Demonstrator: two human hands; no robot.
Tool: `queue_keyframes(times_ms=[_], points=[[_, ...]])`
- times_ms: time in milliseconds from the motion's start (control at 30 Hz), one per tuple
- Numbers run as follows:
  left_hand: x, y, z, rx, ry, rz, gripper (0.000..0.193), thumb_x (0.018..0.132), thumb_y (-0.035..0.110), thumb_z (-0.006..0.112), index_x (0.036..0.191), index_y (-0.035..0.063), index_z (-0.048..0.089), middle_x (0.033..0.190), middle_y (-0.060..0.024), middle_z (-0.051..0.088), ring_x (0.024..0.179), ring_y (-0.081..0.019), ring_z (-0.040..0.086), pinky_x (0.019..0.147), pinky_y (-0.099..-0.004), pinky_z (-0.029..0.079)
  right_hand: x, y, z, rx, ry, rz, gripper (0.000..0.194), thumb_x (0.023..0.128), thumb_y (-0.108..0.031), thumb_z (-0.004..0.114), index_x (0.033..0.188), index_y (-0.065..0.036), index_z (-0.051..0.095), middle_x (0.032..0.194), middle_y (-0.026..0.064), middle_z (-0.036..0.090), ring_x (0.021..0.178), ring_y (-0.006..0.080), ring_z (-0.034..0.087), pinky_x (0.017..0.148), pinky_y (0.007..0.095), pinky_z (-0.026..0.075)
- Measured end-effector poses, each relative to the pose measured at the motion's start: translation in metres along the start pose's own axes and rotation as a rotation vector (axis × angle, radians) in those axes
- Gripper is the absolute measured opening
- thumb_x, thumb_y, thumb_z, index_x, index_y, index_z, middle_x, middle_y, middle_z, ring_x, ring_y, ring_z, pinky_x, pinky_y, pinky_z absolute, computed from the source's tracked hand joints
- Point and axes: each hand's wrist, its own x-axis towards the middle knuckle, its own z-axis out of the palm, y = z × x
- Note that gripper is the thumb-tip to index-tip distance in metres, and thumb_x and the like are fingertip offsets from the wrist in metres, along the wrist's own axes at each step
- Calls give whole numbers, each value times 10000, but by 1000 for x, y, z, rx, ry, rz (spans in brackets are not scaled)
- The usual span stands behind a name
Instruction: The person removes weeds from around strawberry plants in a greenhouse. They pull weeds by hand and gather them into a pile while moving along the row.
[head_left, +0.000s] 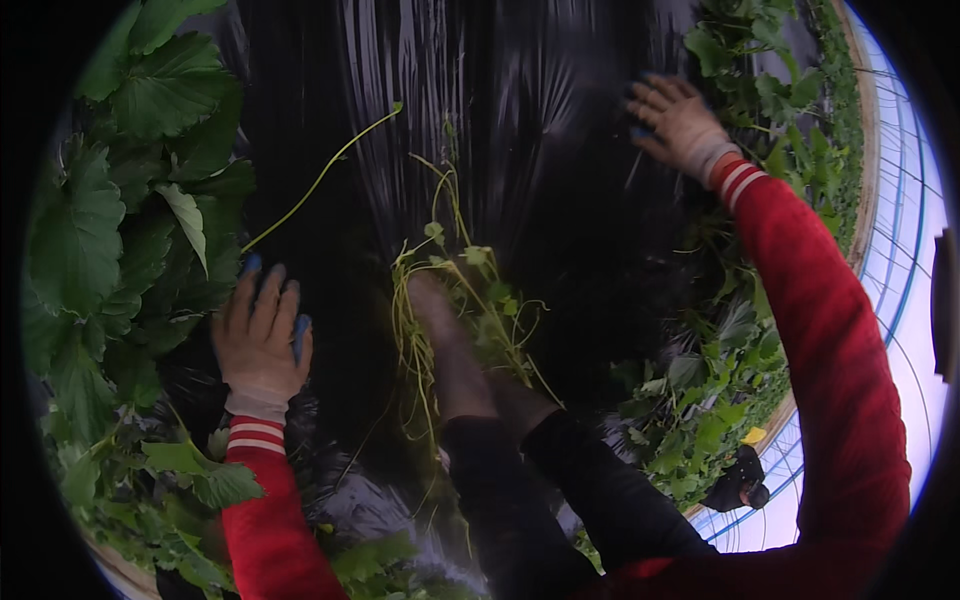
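My left hand (262, 337), in a thin glove with blue fingertips, is at the edge of the large strawberry leaves (79, 225), fingers extended and apart. Just beyond its fingertips, a long green runner (322, 180) stretches from the foliage over the black plastic film (315, 67); whether they touch is unclear. My right hand (675, 124), gloved likewise, hovers with spread fingers beside the right-hand strawberry plants (780, 82), nothing visible in it. Around my feet (450, 352) lies a tangle of loose runners (412, 330) with small leaves.
Black film covers the furrow between two planted rows. Lower right, more strawberry plants (697, 397) crowd the film's edge. Another person (739, 484) is in the distance at the lower right. Behind the right row, the greenhouse wall (904, 180) shows blue framing.
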Motion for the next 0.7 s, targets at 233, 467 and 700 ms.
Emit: queue_keyframes(times_ms=[233,467,700], points=[[13,8,-12,59,-69,1,430,840,269,628,1242,117,642,1381,-77,551,1278,-343,488,1036,-542,395,8,5,33,224,326,153,364,906,-284,659,1242,-144,658,1444,-4,525,1412,249,385,1184,457,281],[36,25,-27,-24,-118,-95,477,842,218,684,1306,144,603,1402,-90,538,1296,-358,471,1072,-532,377,5,20,40,384,437,-196,241,758,-260,758,971,-151,730,1215,25,647,1289,250,499,1126,494,352],[57,1,-61,56,-142,-422,735,837,183,731,1501,206,417,1509,-128,455,1372,-343,433,1130,-438,338,13,16,31,391,315,-164,315,813,-293,730,1080,-130,696,1262,29,618,1272,234,507,1114,445,365]])
